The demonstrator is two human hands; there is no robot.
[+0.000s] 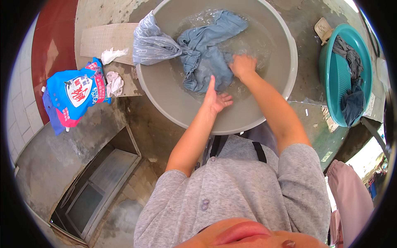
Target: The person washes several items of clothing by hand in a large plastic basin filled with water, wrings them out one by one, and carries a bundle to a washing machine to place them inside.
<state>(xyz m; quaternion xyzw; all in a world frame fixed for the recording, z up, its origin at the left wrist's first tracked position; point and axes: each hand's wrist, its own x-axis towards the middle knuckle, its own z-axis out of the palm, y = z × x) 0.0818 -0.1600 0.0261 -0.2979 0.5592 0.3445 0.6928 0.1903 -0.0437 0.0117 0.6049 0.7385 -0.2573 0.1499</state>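
A large pale plastic basin point(293, 68) of cloudy water lies before me. In the water floats a wet light blue garment point(204, 40) with a gathered elastic band. My left hand point(217, 98) is raised over the near side of the basin, fingers spread and holding nothing, beside the garment's lower edge. My right hand point(244, 66) reaches into the water at the garment's right edge. Its fingers are curled and partly under water, so whether they grip the cloth is hidden. A patterned grey-blue cloth point(155, 43) hangs over the basin's left rim.
Left of the basin, a blue detergent bag point(77, 90) stands near a crumpled pale cloth point(114, 84) and a white scrap point(113, 55) on a ledge. At right is a teal tub point(330, 77) with a built-in washboard and dark clothes point(352, 102). A beige brush-like object point(323, 29) lies beside it.
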